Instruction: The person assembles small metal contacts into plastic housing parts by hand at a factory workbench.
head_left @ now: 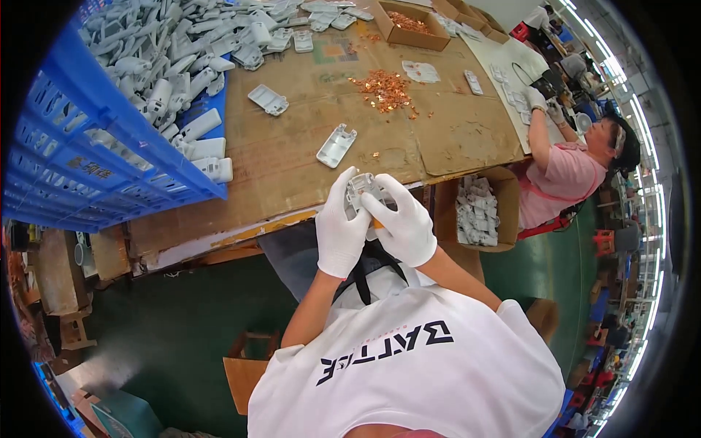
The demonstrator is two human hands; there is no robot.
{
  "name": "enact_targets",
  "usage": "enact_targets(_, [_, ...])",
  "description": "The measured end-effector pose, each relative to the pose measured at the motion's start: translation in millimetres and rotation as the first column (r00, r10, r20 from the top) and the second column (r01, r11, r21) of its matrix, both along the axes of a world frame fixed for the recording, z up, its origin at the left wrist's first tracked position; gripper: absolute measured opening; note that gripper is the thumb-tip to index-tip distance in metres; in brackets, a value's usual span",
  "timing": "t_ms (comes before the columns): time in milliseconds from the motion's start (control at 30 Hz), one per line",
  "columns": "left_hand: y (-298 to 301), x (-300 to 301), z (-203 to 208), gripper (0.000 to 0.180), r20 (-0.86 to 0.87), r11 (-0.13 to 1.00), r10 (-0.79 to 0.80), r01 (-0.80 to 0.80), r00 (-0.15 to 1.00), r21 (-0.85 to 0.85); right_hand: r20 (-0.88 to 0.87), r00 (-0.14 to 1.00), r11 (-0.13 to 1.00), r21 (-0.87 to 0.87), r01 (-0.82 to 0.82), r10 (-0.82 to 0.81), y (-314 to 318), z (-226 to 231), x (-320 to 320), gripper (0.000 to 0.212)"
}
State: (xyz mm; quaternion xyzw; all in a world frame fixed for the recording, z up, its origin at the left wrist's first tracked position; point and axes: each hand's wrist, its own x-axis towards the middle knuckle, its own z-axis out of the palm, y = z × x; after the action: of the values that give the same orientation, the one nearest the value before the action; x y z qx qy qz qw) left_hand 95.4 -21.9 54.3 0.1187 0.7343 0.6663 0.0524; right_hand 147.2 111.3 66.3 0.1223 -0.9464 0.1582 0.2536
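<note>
Both my hands wear white gloves and meet at the near edge of the cardboard-covered table. Between them is a pale grey plastic housing (361, 191), its hollow side with small metal parts facing up. My left hand (342, 232) grips it from the left. My right hand (404, 225) holds its right side, with fingers pressed onto it. Just beyond, a similar housing shell (336, 146) lies on the table, hollow side up. Farther back to the left rests another shell (269, 100). A pile of small copper-coloured metal pieces (385, 91) is spread past them.
At left, a blue plastic crate (95, 157) lies by a heap of grey housings (175, 62). A cardboard box (412, 25) of copper pieces stands at the back. Right of me, an open carton (504, 212) holds white parts. A co-worker (577, 164) in pink works at the right.
</note>
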Motion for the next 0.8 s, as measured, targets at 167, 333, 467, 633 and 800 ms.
enact_targets(167, [-10, -4, 5, 0.049, 0.125, 0.994, -0.044, 0.031, 0.991, 0.106, -0.017, 1.000, 1.000, 0.006, 0.000, 0.000, -8, 0, -5, 0.052])
enact_targets(333, [-13, -9, 17, 0.044, 0.118, 1.000, -0.029, 0.029, 0.993, 0.004, 0.027, 1.000, 1.000, -0.016, 0.008, -0.008, -12, 3, -10, 0.059])
enact_targets(467, [-10, -13, 22, 0.044, 0.122, 0.998, -0.036, 0.029, 0.992, 0.056, 0.047, 0.999, 1.000, -0.021, 0.021, -0.020, -12, 10, -13, 0.060])
enact_targets(633, [2, -13, 41, 0.047, 0.072, 0.999, 0.016, -0.020, 0.997, 0.044, -0.039, 0.999, 1.000, -0.024, 0.008, -0.009, -2, 23, -18, 0.054])
enact_targets(800, [26, 2, 56, 0.053, -0.110, 0.996, 0.059, -0.067, 0.992, -0.065, -0.093, 0.996, 0.981, -0.192, -0.026, 0.008, 22, 20, -9, 0.056])
